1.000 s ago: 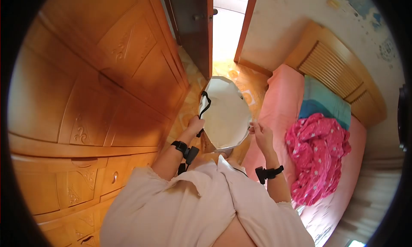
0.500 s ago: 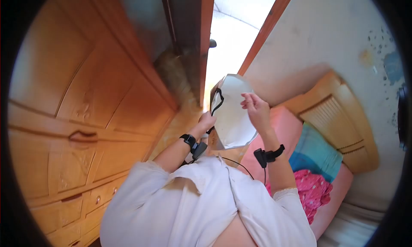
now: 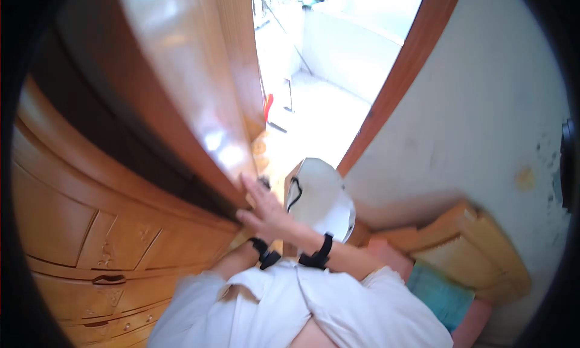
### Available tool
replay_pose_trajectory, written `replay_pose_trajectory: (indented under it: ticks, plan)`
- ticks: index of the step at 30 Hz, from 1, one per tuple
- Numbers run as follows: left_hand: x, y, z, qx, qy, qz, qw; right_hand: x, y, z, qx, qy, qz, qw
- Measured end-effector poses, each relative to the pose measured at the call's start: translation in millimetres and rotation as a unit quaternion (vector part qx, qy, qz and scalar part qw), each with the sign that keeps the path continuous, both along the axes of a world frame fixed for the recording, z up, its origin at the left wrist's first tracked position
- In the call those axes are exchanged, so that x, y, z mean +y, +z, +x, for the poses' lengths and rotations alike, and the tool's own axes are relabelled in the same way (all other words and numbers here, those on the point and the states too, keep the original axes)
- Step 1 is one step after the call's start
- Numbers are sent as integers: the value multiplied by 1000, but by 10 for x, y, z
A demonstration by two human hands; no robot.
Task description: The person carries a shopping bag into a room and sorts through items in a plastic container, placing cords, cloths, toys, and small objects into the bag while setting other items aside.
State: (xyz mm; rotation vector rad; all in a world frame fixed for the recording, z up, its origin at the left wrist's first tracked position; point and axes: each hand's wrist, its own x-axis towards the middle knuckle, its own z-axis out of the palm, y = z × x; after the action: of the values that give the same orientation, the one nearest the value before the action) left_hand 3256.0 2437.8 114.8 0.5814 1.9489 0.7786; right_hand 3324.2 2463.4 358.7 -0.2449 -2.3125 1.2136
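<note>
A container with a white inside and a black strap handle [image 3: 319, 198] stands or hangs in front of my body; its outer side is mostly hidden. My right hand [image 3: 264, 210] reaches across to the left, with fingers apart and nothing visible in them, at the edge of the brown door [image 3: 181, 127]. Whether it touches the door is unclear. Behind my right hand and wrist, my left hand is hidden; only the left forearm and its black wristband [image 3: 261, 250] show, close to the container's left side.
Beyond the door lies a bright room, seen through the frame [image 3: 396, 88]. A wooden cabinet with drawers [image 3: 78, 233] stands at the left. A bed's wooden headboard [image 3: 468, 251] and a teal pillow [image 3: 440, 295] are at the lower right, beside the wall.
My right hand has moved from beside the container across to the door edge. The view has shifted closer to the doorway, and the opening looks wider. My left hand has become hidden.
</note>
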Motion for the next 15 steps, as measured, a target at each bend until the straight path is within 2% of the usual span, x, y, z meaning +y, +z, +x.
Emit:
replay_pose_trajectory:
  ticks: [2,4,6,8,11,12,14,15]
  plan:
    - [298,65,-71,-20,38,-5,999,460,112,21,-44,124,-34,991]
    - [595,84,-149,-35,74,-9,997,1017,220,-27,-42,283,-148,947]
    - [626,26,-283,-49,98,4,994,984,372,-169,-77,312,-80,944]
    - [622,-70,-392,-59,121,18,991,937,293,-206,-61,271,-53,959]
    - [1054,-198,-599,-68,171,57,981,1798,51,-5,-53,211,-252,943]
    - [1211,-205,-700,-72,185,82,977,1972,-60,20,-62,220,-250,941]
    - [1466,-183,-902,-54,212,101,970,2293,-324,94,-80,93,-329,936]
    - [1632,334,-904,-7,252,13,968,2442,-439,119,-93,56,-335,936]
